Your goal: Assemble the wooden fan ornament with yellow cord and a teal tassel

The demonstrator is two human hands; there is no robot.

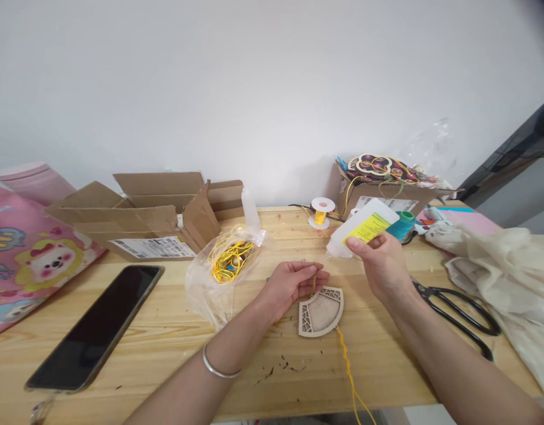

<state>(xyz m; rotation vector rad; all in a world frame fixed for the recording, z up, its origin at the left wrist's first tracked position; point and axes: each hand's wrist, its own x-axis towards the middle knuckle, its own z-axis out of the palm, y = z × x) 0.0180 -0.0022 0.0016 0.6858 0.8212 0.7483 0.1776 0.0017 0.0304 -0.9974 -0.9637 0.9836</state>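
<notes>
My left hand (293,283) is closed, pinching a short cord (315,277) at the top of a fan-shaped wooden pendant (325,313). The pendant has cut-out lattice at its sides, and a yellow cord (348,366) trails from its lower corner past the table's front edge. In my right hand (382,260) is a white plastic glue bottle (364,227) with a yellow label, tilted so its nozzle points down and left, close to my left fingertips. Whether the nozzle touches the cord I cannot tell.
Black-handled scissors (458,304) and cream cloth (506,260) lie at right. A filled cardboard box (387,192), a yellow thread spool (321,213) and a teal spool (402,225) stand behind. Leftward are a bag of yellow cord (230,262), an open box (139,221) and a phone (97,327).
</notes>
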